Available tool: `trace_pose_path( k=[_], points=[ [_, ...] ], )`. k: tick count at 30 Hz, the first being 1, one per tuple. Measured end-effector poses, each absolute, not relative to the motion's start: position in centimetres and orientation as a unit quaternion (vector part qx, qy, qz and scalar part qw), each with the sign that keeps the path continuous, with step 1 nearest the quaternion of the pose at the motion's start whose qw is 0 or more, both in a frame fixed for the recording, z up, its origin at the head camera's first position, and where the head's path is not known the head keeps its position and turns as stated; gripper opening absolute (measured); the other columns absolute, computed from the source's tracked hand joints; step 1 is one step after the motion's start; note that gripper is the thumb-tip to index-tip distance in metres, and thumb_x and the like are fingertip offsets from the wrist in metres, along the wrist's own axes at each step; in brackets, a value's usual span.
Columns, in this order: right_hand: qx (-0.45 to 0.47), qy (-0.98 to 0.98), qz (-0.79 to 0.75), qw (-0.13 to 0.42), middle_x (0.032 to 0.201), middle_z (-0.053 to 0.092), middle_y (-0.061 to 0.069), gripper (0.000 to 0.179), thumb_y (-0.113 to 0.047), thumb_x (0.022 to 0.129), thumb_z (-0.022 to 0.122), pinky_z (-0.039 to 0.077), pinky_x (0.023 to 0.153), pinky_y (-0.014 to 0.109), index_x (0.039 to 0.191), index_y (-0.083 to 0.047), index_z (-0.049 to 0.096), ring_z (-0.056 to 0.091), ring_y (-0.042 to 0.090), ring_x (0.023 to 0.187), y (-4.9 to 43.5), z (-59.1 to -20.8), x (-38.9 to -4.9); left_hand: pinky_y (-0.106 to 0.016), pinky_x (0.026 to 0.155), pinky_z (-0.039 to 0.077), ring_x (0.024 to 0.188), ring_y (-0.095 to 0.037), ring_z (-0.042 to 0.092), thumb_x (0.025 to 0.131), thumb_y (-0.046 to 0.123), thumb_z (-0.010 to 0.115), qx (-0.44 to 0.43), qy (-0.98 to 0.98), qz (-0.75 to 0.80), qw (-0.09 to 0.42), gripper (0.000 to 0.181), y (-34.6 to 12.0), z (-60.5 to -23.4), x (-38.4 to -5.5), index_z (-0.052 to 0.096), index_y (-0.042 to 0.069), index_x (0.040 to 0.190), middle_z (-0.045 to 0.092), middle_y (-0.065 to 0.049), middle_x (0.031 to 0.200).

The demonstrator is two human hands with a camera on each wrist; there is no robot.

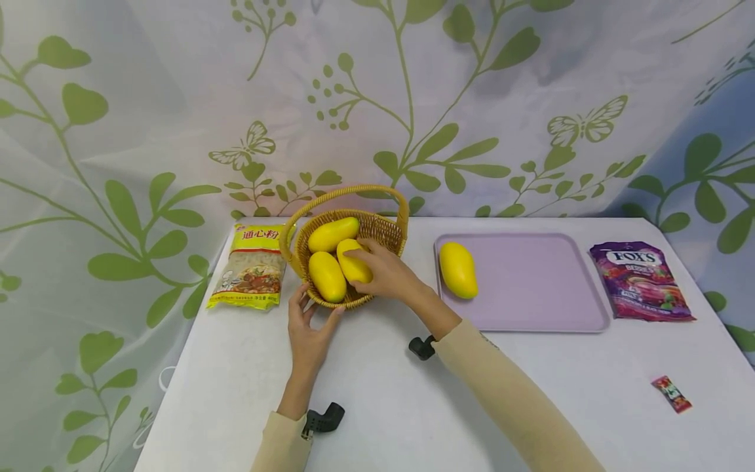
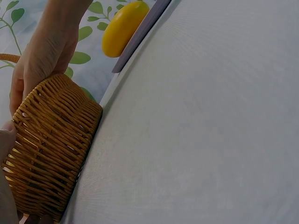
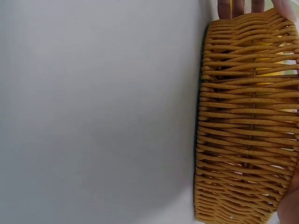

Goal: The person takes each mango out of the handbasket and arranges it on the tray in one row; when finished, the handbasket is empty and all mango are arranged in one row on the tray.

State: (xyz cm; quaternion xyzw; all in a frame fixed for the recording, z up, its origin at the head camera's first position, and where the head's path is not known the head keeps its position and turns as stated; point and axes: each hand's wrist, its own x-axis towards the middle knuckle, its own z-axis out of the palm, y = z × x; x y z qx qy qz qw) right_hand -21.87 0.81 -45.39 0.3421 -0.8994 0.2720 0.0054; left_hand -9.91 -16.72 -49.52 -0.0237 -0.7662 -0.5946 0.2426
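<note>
A wicker basket (image 1: 380, 228) with an arched handle stands at the back of the table, holding several yellow mangoes. My right hand (image 1: 386, 270) reaches over the basket's front right rim and grips the rightmost mango (image 1: 352, 262). Beside that one lie a front mango (image 1: 327, 276) and a back mango (image 1: 333, 234). My left hand (image 1: 309, 337) holds the basket's front left side, thumb at the rim and fingers round the left. In the left wrist view the basket's woven wall (image 2: 56, 144) shows close up, the right hand (image 2: 46, 56) bent over its far edge.
Right of the basket is a lilac tray (image 1: 531, 282) with another mango (image 1: 458, 270) at its left end. A yellow pasta bag (image 1: 250, 265) lies left of the basket. Beyond the tray are a purple FOX'S candy bag (image 1: 641, 282) and, nearer, a small wrapped candy (image 1: 671, 394).
</note>
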Motion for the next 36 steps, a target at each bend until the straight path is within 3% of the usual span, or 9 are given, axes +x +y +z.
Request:
trace_pose_path(
  k=[11, 18, 36],
  points=[
    [0.361, -0.872, 0.325, 0.065, 0.149, 0.041, 0.017, 0.055, -0.025, 0.084, 0.077, 0.048, 0.105, 0.043, 0.135, -0.015, 0.059, 0.044, 0.033, 0.135, 1.2, -45.5, -21.6, -0.055, 0.101, 0.047, 0.126, -0.047, 0.047, 0.080, 0.000, 0.078, -0.025, -0.762, -0.600, 0.242, 0.072, -16.8, -49.6, -9.9, 0.036, -0.014, 0.138, 0.041, -0.031, 0.140],
    [0.373, -0.861, 0.330, 0.108, 0.146, 0.044, 0.019, 0.054, -0.023, 0.082, 0.079, 0.050, 0.103, 0.041, 0.132, -0.013, 0.060, 0.046, 0.032, 0.132, 1.6, -44.5, -21.3, -0.053, 0.101, 0.047, 0.127, -0.046, 0.047, 0.080, -0.001, 0.077, -0.029, -0.761, -0.602, 0.242, 0.072, -16.8, -49.6, -10.0, 0.036, -0.014, 0.138, 0.040, -0.031, 0.140],
    [0.369, -0.858, 0.328, 0.143, 0.148, 0.042, 0.018, 0.055, -0.025, 0.081, 0.079, 0.049, 0.104, 0.043, 0.131, -0.013, 0.061, 0.047, 0.031, 0.133, 4.3, -42.0, -19.6, -0.060, 0.100, 0.045, 0.128, -0.046, 0.046, 0.081, 0.002, 0.078, -0.023, -0.756, -0.608, 0.240, 0.073, -16.8, -49.6, -9.8, 0.036, -0.013, 0.139, 0.041, -0.031, 0.141]
  ],
)
